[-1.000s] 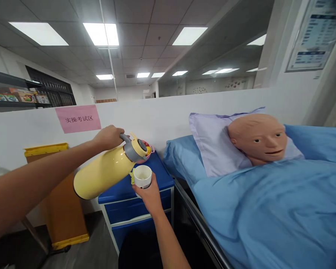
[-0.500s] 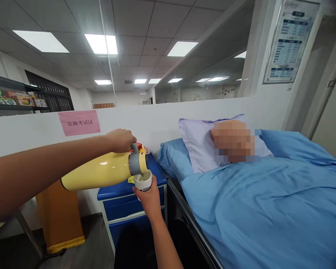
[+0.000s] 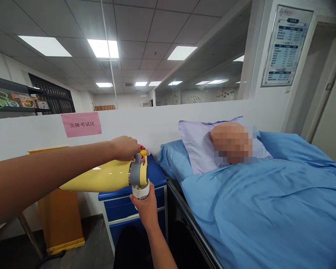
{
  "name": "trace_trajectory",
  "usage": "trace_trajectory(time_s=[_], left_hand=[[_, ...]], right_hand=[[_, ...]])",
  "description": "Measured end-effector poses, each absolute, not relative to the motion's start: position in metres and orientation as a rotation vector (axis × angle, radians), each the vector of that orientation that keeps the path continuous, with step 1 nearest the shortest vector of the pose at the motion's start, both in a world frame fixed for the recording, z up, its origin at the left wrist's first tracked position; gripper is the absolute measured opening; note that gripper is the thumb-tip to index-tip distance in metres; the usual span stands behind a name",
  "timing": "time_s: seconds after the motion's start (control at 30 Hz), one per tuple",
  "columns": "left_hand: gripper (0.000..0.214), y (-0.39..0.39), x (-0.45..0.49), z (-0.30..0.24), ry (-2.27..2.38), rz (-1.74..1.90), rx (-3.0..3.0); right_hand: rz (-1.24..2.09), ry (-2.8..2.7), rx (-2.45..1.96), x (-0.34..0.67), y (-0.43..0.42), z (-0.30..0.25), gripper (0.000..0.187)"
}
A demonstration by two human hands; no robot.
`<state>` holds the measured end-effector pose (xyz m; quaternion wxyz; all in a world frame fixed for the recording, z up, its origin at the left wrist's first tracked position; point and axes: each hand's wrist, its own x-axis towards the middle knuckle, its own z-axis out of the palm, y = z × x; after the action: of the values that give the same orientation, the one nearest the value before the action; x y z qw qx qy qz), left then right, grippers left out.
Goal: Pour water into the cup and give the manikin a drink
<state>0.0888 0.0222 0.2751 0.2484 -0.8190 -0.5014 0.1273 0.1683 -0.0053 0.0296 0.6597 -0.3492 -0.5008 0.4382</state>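
Note:
My left hand [image 3: 125,148] is closed round the grey handle of a yellow thermos flask [image 3: 100,178], which lies almost level with its grey-and-yellow spout end tipped over a small white cup [image 3: 141,193]. My right hand [image 3: 146,208] grips that cup from below, right under the spout. Both are held above a blue bedside cabinet [image 3: 120,209]. A pink bowl with fruit stands on the cabinet, mostly hidden behind the flask's top.
A bed with blue covers [image 3: 268,213] and a lilac pillow [image 3: 197,144] fills the right, with a manikin lying in it. A metal bed rail [image 3: 190,231] runs beside the cabinet. An orange bin [image 3: 60,220] stands left, against a white partition with a pink sign [image 3: 81,124].
The flask has tipped from slanting to nearly level, its spout coming down onto the cup's rim. The cup has dropped slightly. My view has shifted right.

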Motion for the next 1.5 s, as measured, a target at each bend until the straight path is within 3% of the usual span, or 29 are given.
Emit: trace_trajectory(time_s=[0.37,1.5], left_hand=[[0.026,0.014,0.098,0.284,-1.160,0.520,-2.163],[0.025,0.012,0.102,0.285,-1.158,0.500,-2.136]], right_hand=[[1.043,-1.091,-0.725,0.163,-0.015,0.036,0.058],[1.049,-1.068,-0.702,0.167,-0.029,0.049,0.054]])
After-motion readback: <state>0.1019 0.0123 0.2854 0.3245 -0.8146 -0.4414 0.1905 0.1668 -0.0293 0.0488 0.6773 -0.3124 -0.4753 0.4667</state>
